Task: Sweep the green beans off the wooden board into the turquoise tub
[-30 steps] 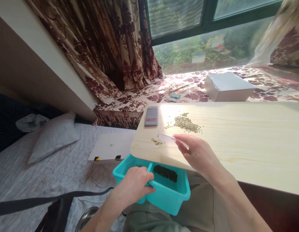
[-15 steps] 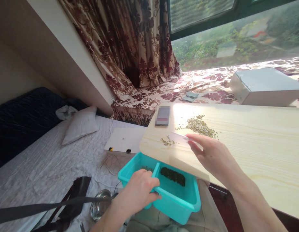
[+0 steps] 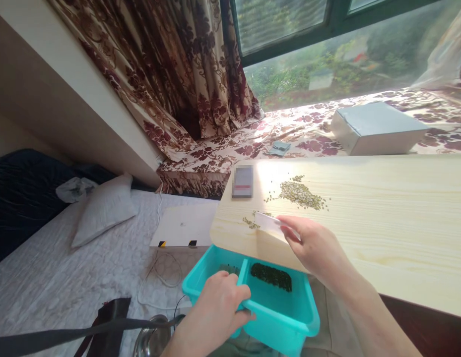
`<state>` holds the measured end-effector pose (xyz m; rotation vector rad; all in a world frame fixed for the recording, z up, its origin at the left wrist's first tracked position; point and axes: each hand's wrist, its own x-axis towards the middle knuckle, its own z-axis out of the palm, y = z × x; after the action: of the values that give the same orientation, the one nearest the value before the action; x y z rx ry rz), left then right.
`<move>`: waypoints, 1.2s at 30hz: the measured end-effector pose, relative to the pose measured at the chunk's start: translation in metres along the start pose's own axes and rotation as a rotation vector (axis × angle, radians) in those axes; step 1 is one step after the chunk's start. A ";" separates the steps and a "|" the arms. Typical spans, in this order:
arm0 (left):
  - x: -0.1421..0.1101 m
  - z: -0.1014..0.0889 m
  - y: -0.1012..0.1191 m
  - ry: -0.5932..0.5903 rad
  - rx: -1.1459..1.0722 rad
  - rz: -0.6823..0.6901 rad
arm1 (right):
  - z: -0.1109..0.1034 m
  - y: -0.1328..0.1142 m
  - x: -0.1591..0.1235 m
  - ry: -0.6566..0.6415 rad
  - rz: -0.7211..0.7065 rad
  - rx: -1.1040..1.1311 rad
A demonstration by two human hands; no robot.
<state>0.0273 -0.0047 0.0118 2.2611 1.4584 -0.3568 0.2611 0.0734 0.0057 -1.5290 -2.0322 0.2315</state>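
One head view: right hand (image 3: 312, 241) pinches white card (image 3: 266, 221), small bean cluster (image 3: 251, 224) at its 9 o'clock, bean pile (image 3: 302, 195) at 2 o'clock. Left hand (image 3: 222, 306) fingers grip teal bin (image 3: 280, 333), card's 6 o'clock.

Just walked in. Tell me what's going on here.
A person is working at a pale wooden table with both hands. The right hand holds a thin white card beside a small cluster of greenish grains; a larger spread of grains lies farther back. The left hand grips a two-compartment turquoise bin at the table's edge. A dark green mass sits in its right compartment.
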 end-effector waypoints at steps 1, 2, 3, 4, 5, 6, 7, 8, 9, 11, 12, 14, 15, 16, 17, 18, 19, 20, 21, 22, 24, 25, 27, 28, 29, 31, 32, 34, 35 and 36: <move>0.000 0.001 0.000 -0.005 -0.006 -0.003 | 0.000 -0.001 -0.001 -0.001 0.009 0.002; 0.000 0.002 -0.001 -0.010 -0.011 -0.005 | 0.001 -0.003 -0.002 -0.003 0.018 0.004; 0.000 0.002 -0.001 -0.016 -0.015 -0.005 | 0.001 -0.004 -0.003 -0.002 0.026 0.004; 0.000 0.003 -0.002 -0.020 -0.018 -0.004 | 0.002 -0.005 -0.003 0.001 0.031 0.004; 0.000 0.003 -0.002 -0.021 -0.022 -0.003 | 0.002 -0.006 -0.003 0.006 0.035 0.001; 0.000 0.003 -0.002 -0.021 -0.025 -0.002 | 0.003 -0.006 -0.002 0.015 0.036 -0.002; 0.001 0.003 -0.002 -0.021 -0.030 0.001 | 0.004 -0.006 -0.002 0.024 0.034 -0.006; 0.001 0.002 -0.002 -0.020 -0.034 0.004 | 0.004 -0.006 -0.001 0.030 0.031 -0.010; 0.001 0.002 -0.002 -0.019 -0.037 0.007 | 0.005 -0.006 0.000 0.032 0.026 -0.014; 0.001 0.001 -0.002 -0.017 -0.043 0.014 | 0.005 -0.004 0.001 0.029 0.020 -0.025; 0.001 0.001 -0.002 -0.018 -0.044 0.016 | 0.004 -0.003 0.001 0.026 0.015 -0.029; 0.001 0.000 -0.002 -0.022 -0.041 0.020 | 0.003 -0.001 0.001 0.027 0.000 -0.030; 0.002 0.000 -0.002 -0.023 -0.038 0.023 | 0.002 0.000 0.001 0.031 -0.007 -0.028; 0.002 -0.001 -0.002 -0.023 -0.035 0.025 | 0.001 0.001 0.001 0.036 -0.010 -0.027; 0.003 -0.001 -0.002 -0.023 -0.033 0.026 | 0.001 0.002 0.001 0.042 -0.009 -0.029; 0.003 -0.001 -0.002 -0.018 -0.033 0.026 | 0.000 0.002 0.001 0.043 -0.006 -0.034; 0.003 -0.002 -0.002 -0.017 -0.035 0.023 | 0.000 0.002 0.002 0.040 -0.002 -0.039; 0.003 -0.002 -0.002 -0.019 -0.037 0.020 | 0.000 0.002 0.002 0.033 -0.002 -0.042; 0.002 -0.003 -0.003 -0.021 -0.040 0.017 | -0.001 0.002 0.002 0.024 -0.005 -0.043; 0.002 -0.004 -0.003 -0.022 -0.043 0.014 | -0.001 0.001 0.002 0.012 -0.011 -0.040; 0.001 -0.005 -0.003 -0.025 -0.048 0.012 | -0.003 0.001 0.002 -0.009 -0.023 -0.037; 0.001 -0.005 -0.003 -0.024 -0.051 0.013 | -0.004 0.001 0.001 -0.014 -0.026 -0.039; 0.000 -0.004 -0.004 -0.015 -0.055 0.016 | -0.007 0.002 0.000 -0.017 -0.025 -0.051; 0.000 -0.004 -0.005 -0.009 -0.056 0.018 | -0.008 0.002 0.000 -0.019 -0.022 -0.056; 0.000 -0.003 -0.005 -0.004 -0.057 0.021 | -0.009 0.003 -0.001 -0.020 -0.020 -0.060; 0.000 -0.002 -0.006 0.005 -0.054 0.025 | -0.010 0.004 -0.002 -0.024 -0.019 -0.059; -0.001 -0.002 -0.006 0.007 -0.051 0.027 | -0.010 0.004 -0.002 -0.029 -0.022 -0.055; -0.001 -0.002 -0.006 0.006 -0.044 0.030 | -0.010 0.004 -0.003 -0.034 -0.034 -0.044; -0.001 -0.002 -0.005 0.005 -0.041 0.031 | -0.011 0.004 -0.004 -0.033 -0.038 -0.039; -0.001 -0.003 -0.005 0.004 -0.038 0.030 | -0.011 0.003 -0.004 -0.032 -0.039 -0.038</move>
<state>0.0223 -0.0025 0.0135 2.2522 1.4195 -0.3127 0.2704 0.0688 0.0118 -1.5162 -2.0999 0.2042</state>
